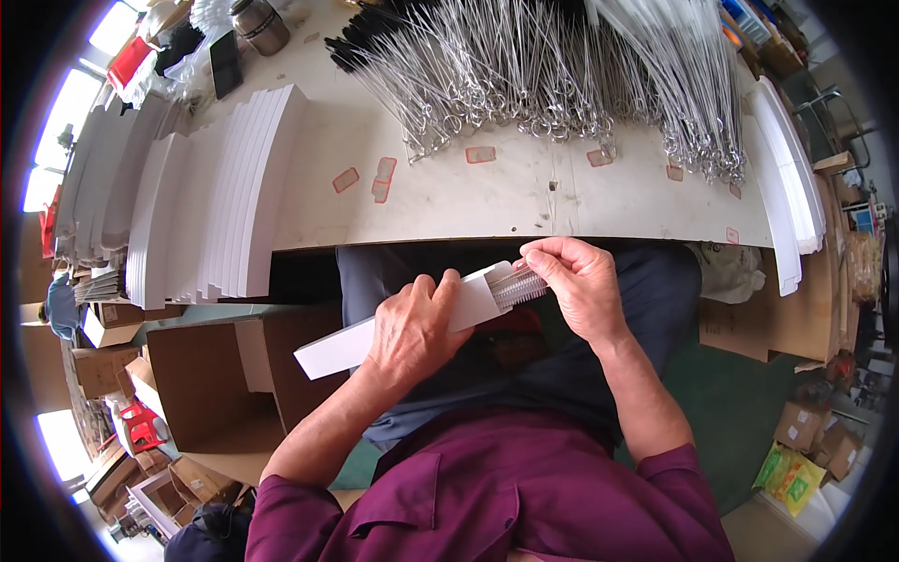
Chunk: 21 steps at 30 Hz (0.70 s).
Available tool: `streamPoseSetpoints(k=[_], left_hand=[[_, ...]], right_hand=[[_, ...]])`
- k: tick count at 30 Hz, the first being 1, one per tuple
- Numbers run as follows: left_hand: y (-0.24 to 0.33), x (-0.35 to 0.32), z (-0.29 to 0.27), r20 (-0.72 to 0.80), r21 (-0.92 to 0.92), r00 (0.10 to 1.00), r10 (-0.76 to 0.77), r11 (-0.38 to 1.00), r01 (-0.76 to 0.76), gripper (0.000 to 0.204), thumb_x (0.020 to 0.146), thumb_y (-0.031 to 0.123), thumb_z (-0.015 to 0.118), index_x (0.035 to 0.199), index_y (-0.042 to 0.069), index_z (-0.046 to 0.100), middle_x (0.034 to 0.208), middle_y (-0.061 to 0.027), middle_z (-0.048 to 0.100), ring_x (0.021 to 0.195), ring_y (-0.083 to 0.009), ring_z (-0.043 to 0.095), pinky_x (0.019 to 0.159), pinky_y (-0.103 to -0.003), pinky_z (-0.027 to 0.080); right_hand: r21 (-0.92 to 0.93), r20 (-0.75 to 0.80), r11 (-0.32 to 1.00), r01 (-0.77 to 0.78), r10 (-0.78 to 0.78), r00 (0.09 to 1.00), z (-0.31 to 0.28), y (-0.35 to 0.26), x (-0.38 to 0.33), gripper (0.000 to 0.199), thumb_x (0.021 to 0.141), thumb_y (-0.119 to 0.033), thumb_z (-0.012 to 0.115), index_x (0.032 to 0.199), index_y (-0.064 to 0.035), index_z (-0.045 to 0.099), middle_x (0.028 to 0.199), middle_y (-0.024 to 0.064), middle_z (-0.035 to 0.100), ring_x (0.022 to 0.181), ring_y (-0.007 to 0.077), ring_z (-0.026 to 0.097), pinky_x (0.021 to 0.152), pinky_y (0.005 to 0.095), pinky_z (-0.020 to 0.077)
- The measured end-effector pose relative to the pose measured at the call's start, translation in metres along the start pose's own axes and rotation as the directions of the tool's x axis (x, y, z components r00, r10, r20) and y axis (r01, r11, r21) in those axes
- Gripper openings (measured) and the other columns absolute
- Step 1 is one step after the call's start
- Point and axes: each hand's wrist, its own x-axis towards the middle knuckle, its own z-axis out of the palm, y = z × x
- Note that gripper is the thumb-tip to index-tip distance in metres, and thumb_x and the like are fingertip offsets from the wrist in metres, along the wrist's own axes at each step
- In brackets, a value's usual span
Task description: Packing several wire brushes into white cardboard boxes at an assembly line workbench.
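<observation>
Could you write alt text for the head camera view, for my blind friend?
A person's left hand holds a long white box while the right hand pinches bristled pieces at its open end. On the table beyond lies a heap of thin metal rods with looped ends; white cartons stand side by side at the left.

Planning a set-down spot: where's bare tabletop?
Front strip of the table, between the ring-ended wire brushes and the near edge: bare but for flat red-edged labels and specks. It runs up between brushes and left white boxes. Crowded: far middle, under brushes; left end and right edge, both lined with white boxes.
</observation>
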Motion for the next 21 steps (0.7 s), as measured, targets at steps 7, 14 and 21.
streamPoseSetpoints(k=[7, 14, 21], left_hand=[[-0.003, -0.001, 0.004, -0.084, 0.055, 0.996, 0.012, 0.998, -0.007, 0.059, 0.071, 0.020, 0.086, 0.122, 0.005, 0.059, 0.081, -0.0118, 0.059, 0.070, -0.0316, 0.066, 0.059, -0.044, 0.055], [-0.004, -0.007, 0.008, -0.093, -0.002, 0.995, 0.029, 1.000, -0.029, 0.060, 0.070, 0.020, 0.087, 0.121, 0.006, 0.059, 0.082, -0.0109, 0.059, 0.070, -0.0308, 0.066, 0.060, -0.044, 0.055], [-0.003, -0.006, 0.010, -0.105, -0.006, 0.994, 0.018, 1.000, -0.018, 0.061, 0.071, 0.022, 0.087, 0.121, 0.005, 0.059, 0.082, -0.0109, 0.060, 0.069, -0.0305, 0.066, 0.059, -0.043, 0.056]], right_hand=[[0.010, -0.045, 1.000, -0.025, 0.025, 0.999, 0.009, 0.006, -0.002, 0.016, 0.102, -0.009, 0.068, 0.108, 0.0053, 0.073, 0.095, 0.0102, 0.078, 0.087, 0.0109, 0.071, 0.082, 0.0264, 0.0576], [0.049, -0.119, 0.998, 0.032, -0.025, 0.993, 0.024, 0.018, -0.005, 0.020, 0.104, -0.009, 0.063, 0.116, 0.0058, 0.071, 0.103, 0.0128, 0.078, 0.095, 0.0137, 0.073, 0.087, 0.0281, 0.0575], [-0.389, 0.050, 0.912, 0.125, -0.115, 0.992, 0.034, 0.009, -0.014, 0.038, 0.111, -0.023, 0.052, 0.135, 0.0056, 0.062, 0.122, 0.0183, 0.073, 0.115, 0.0229, 0.069, 0.100, 0.0340, 0.0532]])
